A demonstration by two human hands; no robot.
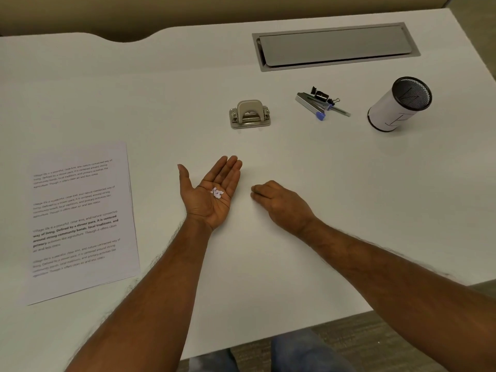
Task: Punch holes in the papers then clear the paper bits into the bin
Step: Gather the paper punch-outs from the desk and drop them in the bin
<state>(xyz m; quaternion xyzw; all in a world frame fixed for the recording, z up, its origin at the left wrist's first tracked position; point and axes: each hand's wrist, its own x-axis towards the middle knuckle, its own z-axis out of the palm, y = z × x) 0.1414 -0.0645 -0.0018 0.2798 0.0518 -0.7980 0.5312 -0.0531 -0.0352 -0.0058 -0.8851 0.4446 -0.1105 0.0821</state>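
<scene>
My left hand (212, 191) lies palm up on the white desk, fingers together, with a small heap of white paper bits (217, 193) cupped in the palm. Just to its right my right hand (276, 201) rests palm down, fingers curled in against the desk top; whether it pinches a bit I cannot tell. The metal hole punch (250, 114) stands behind both hands, untouched. Printed papers (80, 218) lie stacked at the left. The small cylindrical bin (400, 104), white with a black mesh inside, stands at the far right.
A stapler, a binder clip, a pen and a blue-capped item (320, 103) lie between the punch and the bin. A grey cable hatch (335, 45) is set into the desk (349, 183) at the back. The desk's front edge runs near my knees.
</scene>
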